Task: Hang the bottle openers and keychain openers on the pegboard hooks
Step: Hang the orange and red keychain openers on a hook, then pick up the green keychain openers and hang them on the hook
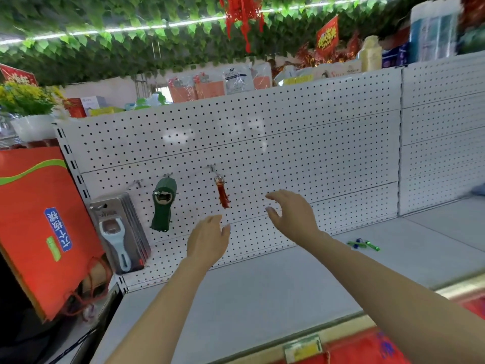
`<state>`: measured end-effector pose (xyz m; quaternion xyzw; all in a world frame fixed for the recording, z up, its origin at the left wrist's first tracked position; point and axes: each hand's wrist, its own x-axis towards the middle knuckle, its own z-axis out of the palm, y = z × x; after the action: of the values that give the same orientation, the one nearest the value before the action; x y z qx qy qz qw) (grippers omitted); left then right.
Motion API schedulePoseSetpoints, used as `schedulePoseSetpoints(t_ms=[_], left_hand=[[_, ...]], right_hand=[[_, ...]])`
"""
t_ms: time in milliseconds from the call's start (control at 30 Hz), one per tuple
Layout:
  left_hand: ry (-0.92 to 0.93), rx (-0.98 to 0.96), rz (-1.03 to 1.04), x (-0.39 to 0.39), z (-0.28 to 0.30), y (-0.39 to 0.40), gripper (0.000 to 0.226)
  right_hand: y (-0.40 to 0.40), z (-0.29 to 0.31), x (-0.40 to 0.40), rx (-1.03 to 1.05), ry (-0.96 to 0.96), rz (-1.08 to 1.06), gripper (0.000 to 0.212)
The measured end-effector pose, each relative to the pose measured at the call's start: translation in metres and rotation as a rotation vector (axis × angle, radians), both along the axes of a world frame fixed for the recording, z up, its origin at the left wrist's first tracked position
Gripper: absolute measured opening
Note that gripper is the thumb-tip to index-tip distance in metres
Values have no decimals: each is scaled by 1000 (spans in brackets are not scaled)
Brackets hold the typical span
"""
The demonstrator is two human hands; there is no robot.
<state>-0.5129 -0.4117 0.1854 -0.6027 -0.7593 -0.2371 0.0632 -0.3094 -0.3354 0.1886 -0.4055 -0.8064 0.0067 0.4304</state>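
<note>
My left hand [207, 239] has its fingers loosely spread and holds nothing; my right hand [291, 214] does the same, fingers relaxed and apart. Both hover in front of the white pegboard [315, 143]. On its hooks I see a red keychain opener [223, 191], a green bottle opener [162, 203] left of it, and a stack of carded openers [118, 232] furthest left. Small green openers [363, 244] lie on the grey shelf [262, 298] to my right.

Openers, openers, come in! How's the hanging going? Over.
Left hand and right hand open, empty. Green opener, red opener and carded openers hang on pegboard. Green keychain openers lie on shelf. Nothing in the way.
</note>
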Motion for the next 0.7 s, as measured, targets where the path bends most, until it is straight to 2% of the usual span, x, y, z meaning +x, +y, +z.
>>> schedulePoseSetpoints(t_ms=[133, 400, 700], left_hand=[[-11, -62, -90, 39, -19, 14, 48], [-8, -169, -185, 153, -47, 69, 47], [-23, -350, -234, 244, -128, 126, 43]], right_hand=[[8, -12, 56, 27, -68, -72, 34], [34, -45, 187, -61, -99, -202, 32], [80, -110, 294, -170, -160, -273, 32]])
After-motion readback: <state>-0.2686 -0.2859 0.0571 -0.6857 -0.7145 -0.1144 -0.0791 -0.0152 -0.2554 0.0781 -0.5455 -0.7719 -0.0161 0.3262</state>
